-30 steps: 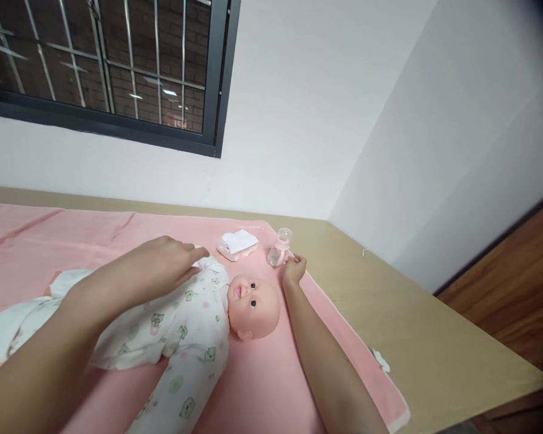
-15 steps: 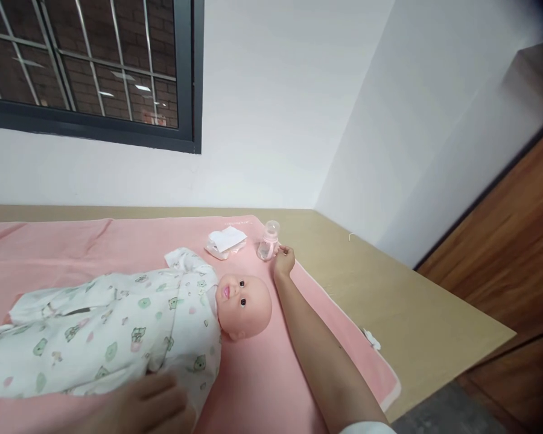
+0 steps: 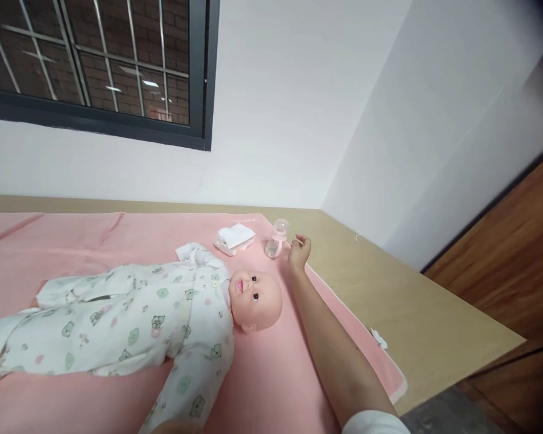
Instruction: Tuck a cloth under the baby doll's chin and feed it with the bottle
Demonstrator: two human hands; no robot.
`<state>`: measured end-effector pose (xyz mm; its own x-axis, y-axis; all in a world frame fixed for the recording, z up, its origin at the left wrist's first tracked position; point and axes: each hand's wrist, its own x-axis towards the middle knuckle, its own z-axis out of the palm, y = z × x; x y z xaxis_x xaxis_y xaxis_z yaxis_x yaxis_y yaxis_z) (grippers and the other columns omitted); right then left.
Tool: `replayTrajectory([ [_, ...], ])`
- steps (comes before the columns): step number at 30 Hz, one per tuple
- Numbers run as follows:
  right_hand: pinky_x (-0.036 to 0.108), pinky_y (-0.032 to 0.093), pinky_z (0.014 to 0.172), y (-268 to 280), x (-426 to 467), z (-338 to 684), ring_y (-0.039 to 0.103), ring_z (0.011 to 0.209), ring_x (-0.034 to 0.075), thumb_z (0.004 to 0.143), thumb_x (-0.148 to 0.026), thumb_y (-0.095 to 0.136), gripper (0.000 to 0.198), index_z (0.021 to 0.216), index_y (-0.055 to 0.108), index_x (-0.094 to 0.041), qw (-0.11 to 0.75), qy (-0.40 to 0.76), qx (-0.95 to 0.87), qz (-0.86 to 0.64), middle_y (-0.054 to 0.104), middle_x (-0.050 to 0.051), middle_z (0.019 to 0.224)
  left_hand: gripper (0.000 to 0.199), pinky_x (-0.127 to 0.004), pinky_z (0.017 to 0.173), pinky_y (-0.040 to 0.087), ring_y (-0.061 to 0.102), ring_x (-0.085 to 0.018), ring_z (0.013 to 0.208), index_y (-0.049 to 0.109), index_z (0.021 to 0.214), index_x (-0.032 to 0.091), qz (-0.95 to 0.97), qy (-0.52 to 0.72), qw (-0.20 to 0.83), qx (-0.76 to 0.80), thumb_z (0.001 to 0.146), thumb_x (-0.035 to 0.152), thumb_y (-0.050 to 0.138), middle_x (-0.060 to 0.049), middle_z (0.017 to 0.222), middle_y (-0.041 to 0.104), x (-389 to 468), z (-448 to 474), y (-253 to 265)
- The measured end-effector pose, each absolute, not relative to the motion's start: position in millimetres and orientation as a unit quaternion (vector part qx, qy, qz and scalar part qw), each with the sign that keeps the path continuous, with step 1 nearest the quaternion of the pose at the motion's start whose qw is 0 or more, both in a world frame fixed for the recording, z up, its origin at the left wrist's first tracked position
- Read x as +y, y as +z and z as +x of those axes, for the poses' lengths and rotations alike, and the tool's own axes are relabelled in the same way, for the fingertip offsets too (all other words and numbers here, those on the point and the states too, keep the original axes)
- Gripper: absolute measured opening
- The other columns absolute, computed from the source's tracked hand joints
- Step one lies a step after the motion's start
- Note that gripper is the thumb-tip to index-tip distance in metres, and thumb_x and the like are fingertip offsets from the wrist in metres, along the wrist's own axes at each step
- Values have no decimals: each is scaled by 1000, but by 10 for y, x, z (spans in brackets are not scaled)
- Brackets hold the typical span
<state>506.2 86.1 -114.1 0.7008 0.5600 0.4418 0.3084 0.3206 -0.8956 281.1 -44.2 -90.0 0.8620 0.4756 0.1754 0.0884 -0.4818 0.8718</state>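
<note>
My right hand [image 3: 300, 252] is just right of a clear baby bottle [image 3: 276, 240] with a pale pink collar and handle. Its fingers are loosely bent and apart, and I see nothing in them. The bottle stands upright at the pink mat's far right corner. A bald baby doll [image 3: 257, 300] in a white bear-print suit lies on its back on the mat, its head toward my right forearm. Only a sliver of my left hand [image 3: 178, 427] shows at the bottom edge, by the doll's near sleeve; its fingers are hidden.
A pack of white tissues or wipes [image 3: 235, 238] lies left of the bottle. The pink mat [image 3: 271, 374] covers much of the wooden tabletop [image 3: 416, 307]. A small white item [image 3: 379, 339] sits by the mat's right edge. Behind are a white wall and a barred window [image 3: 117, 66].
My right hand has drawn slightly away from the bottle, its fingers loosening. My left hand has dropped almost out of view at the bottom. The view has shifted a little left.
</note>
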Motion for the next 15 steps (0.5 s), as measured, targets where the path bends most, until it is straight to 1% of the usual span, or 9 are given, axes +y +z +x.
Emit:
replayTrajectory([
  [2,34,45,96,-1001,821,5032,58,99,17,76,-32,46,34,108,53,-21,726,90,-411,-544,57,9,122,30,-27,44,47,70,-21,66,62,116,22,830,222,478,184,100,26,36,-10,91,75,-465,2793,-1047],
  [3,34,45,98,-935,798,5004,58,104,17,77,-36,48,38,112,52,-21,720,99,-430,-535,56,10,128,35,-25,44,47,71,-21,69,61,120,23,831,238,459,205,101,21,32,-10,94,75,-518,2779,-1116],
  [5,35,45,100,-831,757,4936,56,115,20,78,-43,54,50,123,49,-22,693,123,-477,-526,52,13,139,42,-22,43,45,73,-21,72,57,128,23,842,265,391,260,100,12,29,-9,97,76,-656,2773,-1219],
  [7,37,46,101,-777,731,4874,56,121,23,74,-47,62,67,133,43,-20,658,154,-503,-538,48,16,145,47,-20,42,44,75,-21,74,55,132,22,851,284,321,304,99,4,27,-8,98,76,-779,2800,-1262],
  [9,39,45,103,-768,724,4836,57,122,26,69,-44,69,80,139,39,-18,626,172,-511,-564,51,18,144,54,-18,43,43,75,-20,73,55,130,19,854,303,275,320,97,-3,20,-8,97,76,-852,2835,-1238],
  [10,40,45,103,-774,723,4828,59,121,27,67,-42,71,83,140,39,-18,611,174,-512,-578,55,18,140,58,-17,43,44,75,-19,72,56,129,18,856,313,260,317,96,-6,14,-8,95,77,-872,2850,-1203],
  [13,42,47,101,-798,724,4836,63,114,28,66,-34,72,80,138,42,-20,577,167,-510,-616,66,13,126,70,-19,46,46,74,-18,68,59,123,17,863,333,240,294,92,-9,2,-4,88,76,-916,2873,-1016],
  [15,41,49,97,-800,721,4851,65,110,28,65,-31,71,76,135,44,-20,563,160,-509,-631,69,12,122,74,-23,48,47,74,-19,67,61,121,17,859,338,239,300,91,-8,-2,-2,83,75,-995,2841,-842],
])
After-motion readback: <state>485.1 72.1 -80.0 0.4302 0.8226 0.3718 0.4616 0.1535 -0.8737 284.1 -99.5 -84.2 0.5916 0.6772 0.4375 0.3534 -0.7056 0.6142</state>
